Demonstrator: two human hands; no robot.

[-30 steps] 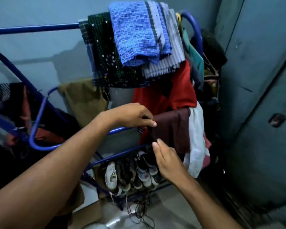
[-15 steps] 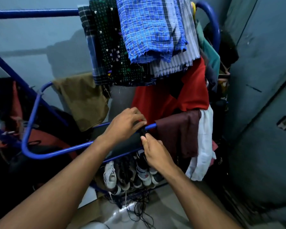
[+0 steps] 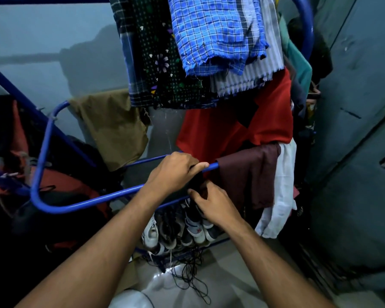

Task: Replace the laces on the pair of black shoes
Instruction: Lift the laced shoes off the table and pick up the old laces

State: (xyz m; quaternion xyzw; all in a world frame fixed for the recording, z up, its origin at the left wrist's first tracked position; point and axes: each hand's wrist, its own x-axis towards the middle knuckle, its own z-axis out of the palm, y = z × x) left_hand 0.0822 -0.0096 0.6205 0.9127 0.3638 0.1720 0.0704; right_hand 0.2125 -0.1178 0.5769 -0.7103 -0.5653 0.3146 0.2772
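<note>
Low in the frame, a tangle of thin black cords [image 3: 192, 277] trails over the pale glossy floor [image 3: 227, 283] in front of a row of sneakers. Above it, two bare forearms reach in from the bottom edge. The right hand [image 3: 213, 204], centre frame, has its fingers curled round a small dark hanging piece [image 3: 198, 182], pinching it just under the rail; whether this is a lace or a strip of cloth cannot be told. The left hand [image 3: 175, 172], just above and touching the same dark piece, is curled over the round blue metal rack rail [image 3: 93, 200], its fingers pressing the top of the piece against the bar. Below the hands, white, grey and brown sneakers [image 3: 176, 232] stand toe-down on the rack's lowest shelf; one white pair shows a small red star, and no black pair is plainly told apart. Right of the hands a maroon cloth [image 3: 249, 176] and a white cloth [image 3: 282, 190] hang over the rail. Farther up hang a red garment [image 3: 220, 132], an olive-brown cloth [image 3: 116, 127] and a blue checked towel [image 3: 211, 32] before the grey wall [image 3: 42, 41]. No writing is legible.
</note>
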